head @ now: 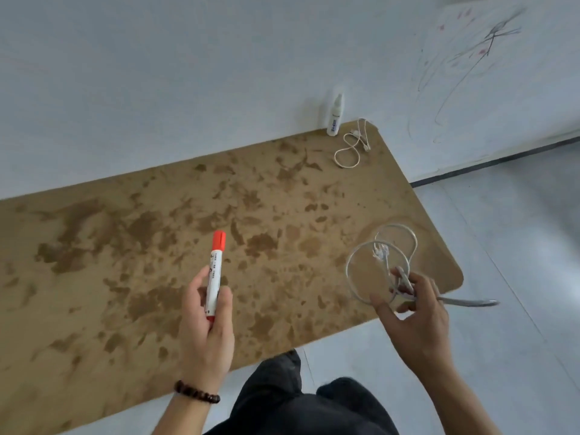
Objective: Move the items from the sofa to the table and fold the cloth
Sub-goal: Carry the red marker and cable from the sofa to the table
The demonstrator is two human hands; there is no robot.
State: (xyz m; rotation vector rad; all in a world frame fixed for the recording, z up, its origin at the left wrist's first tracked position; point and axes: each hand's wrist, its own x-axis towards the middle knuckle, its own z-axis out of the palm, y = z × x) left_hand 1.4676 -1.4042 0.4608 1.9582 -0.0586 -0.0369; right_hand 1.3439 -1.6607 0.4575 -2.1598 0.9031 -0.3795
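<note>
Head camera looks down at my two hands over the brown spotted table [125, 246]. My left hand [205, 324] is curled round a white marker [215, 274] with a red cap, holding it above the table with the cap pointing away from me, and a dark bead bracelet [196, 394] sits on that wrist. My right hand [414, 318] pinches a grey cable [380, 250] rolled in loops over the near right corner of the table, one end sticking out to the right, while a white spray bottle [335, 116] and a thin white cord [351, 146] sit at the far corner by the wall.
</note>
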